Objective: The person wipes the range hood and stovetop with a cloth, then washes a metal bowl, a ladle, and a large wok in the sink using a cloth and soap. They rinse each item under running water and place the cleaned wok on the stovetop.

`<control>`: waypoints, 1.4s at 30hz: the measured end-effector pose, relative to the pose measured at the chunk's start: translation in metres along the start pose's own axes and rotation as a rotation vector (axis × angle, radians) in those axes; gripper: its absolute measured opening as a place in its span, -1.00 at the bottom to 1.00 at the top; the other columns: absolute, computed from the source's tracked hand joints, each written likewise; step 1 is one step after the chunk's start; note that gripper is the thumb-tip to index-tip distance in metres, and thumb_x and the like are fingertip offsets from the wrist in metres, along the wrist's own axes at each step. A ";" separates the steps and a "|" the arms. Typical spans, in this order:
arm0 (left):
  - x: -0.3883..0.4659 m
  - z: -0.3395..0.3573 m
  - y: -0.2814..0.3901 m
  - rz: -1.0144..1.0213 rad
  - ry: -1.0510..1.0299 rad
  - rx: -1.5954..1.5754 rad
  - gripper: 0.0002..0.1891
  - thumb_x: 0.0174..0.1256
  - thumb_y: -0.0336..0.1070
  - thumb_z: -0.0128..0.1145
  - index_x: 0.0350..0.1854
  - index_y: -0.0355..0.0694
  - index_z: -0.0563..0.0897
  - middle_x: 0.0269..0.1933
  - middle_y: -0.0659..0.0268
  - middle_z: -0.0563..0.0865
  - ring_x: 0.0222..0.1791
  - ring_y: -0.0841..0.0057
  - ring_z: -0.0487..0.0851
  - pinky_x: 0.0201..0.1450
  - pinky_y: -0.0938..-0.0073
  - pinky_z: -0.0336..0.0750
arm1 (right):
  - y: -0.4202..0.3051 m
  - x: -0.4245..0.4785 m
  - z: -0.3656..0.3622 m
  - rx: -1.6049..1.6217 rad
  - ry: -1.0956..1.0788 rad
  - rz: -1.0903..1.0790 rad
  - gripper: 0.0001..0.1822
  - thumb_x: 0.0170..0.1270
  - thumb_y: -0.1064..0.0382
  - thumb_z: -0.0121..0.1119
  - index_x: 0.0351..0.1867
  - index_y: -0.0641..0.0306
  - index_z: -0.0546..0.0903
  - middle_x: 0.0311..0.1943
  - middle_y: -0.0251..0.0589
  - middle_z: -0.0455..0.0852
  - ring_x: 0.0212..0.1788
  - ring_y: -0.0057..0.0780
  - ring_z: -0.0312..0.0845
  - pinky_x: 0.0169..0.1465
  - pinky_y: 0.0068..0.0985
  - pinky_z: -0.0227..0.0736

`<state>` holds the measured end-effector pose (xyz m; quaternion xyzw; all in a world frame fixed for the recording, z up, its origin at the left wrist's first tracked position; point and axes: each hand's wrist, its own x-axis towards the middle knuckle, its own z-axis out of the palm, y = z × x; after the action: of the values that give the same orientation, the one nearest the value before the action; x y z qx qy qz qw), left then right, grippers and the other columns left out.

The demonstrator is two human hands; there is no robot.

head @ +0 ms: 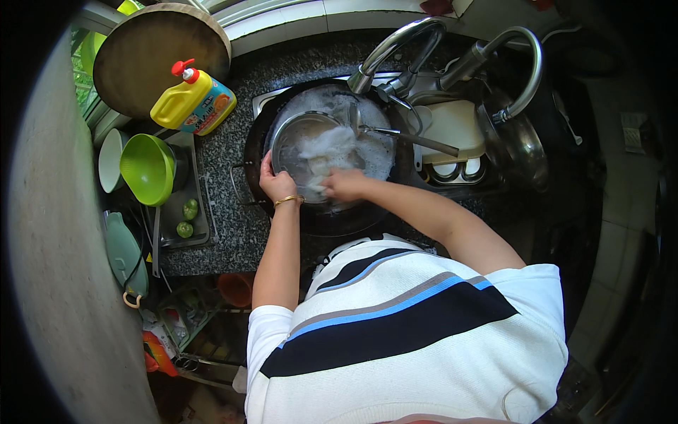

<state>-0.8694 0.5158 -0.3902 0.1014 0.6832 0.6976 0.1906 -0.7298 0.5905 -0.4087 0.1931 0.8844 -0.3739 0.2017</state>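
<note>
A large dark wok (256, 114) full of sudsy water (378, 119) sits over the sink. My left hand (277, 183), with a gold bangle at the wrist, grips the near left rim of a round metal basin (288, 124) held tilted in the wok. Inside the basin my right hand (344, 184) presses a white, soapy cloth or scrubber (333, 146); its motion blurs it, and its fingertips are partly hidden. A metal ladle or similar utensil with a dark handle (429, 143) leans across the wok's right side, its head in the suds.
Two curved faucets (405, 34) (522, 32) arch behind the wok. Right of it lie a cream plastic container (455, 127) and a metal pan (516, 143). At left stand a yellow detergent bottle (175, 108), a round wooden board (159, 53), a green colander (145, 169) and a metal tray (198, 228).
</note>
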 end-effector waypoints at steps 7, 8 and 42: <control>0.026 -0.006 -0.003 0.130 -0.274 0.301 -0.42 -0.22 -0.73 -0.25 -0.01 -0.37 0.50 -0.08 0.16 0.61 -0.05 0.44 0.56 0.08 0.56 0.35 | 0.051 0.005 -0.021 -0.577 0.547 -0.063 -0.84 0.03 0.14 0.05 -0.36 -0.03 0.60 -0.12 -0.23 0.45 -0.04 -0.26 0.36 -0.18 -0.30 0.27; 0.030 -0.007 -0.005 0.146 -0.291 0.371 -0.43 -0.21 -0.71 -0.23 -0.01 -0.36 0.51 -0.08 0.14 0.62 -0.04 0.42 0.56 0.08 0.56 0.34 | 0.053 0.009 -0.025 -0.596 0.622 -0.095 -0.85 0.03 0.15 0.04 -0.37 -0.04 0.60 -0.13 -0.25 0.45 -0.04 -0.29 0.35 -0.18 -0.31 0.25; 0.002 0.011 0.009 0.075 -0.014 0.076 -0.45 -0.20 -0.77 -0.24 -0.03 -0.41 0.51 -0.09 0.21 0.60 -0.13 0.48 0.58 0.00 0.53 0.43 | 0.004 0.026 0.009 0.239 0.147 -0.088 -0.69 -0.03 0.26 0.04 -0.17 0.20 0.54 -0.06 -0.06 0.47 -0.03 -0.09 0.42 0.00 -0.21 0.31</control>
<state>-0.8682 0.5263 -0.3811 0.1389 0.7037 0.6770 0.1649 -0.7483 0.5914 -0.4297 0.2037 0.8535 -0.4701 0.0955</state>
